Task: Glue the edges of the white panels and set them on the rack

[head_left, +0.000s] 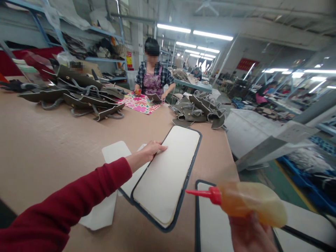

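My left hand (154, 148) grips the left long edge of a white rounded panel with a dark border (168, 171), thumb on top and fingers underneath. The panel is tilted over the table. In my right hand (250, 231) is a squeeze bottle (249, 201) of amber liquid, lying nearly level. Its red nozzle (199, 193) points left, close to the panel's lower right edge; whether the tip touches is hard to tell. Beneath the held panel lie plain white sheets (115, 150). Another dark-edged white panel (212, 220) rests below the bottle.
Brown table (65, 147) with a right edge near a slanted metal post (275, 150). Dark green-grey pieces with handles (84, 94) are piled at left, more (196, 108) at the far right. Across the table a person (152, 73) works beside a floral cloth (139, 103).
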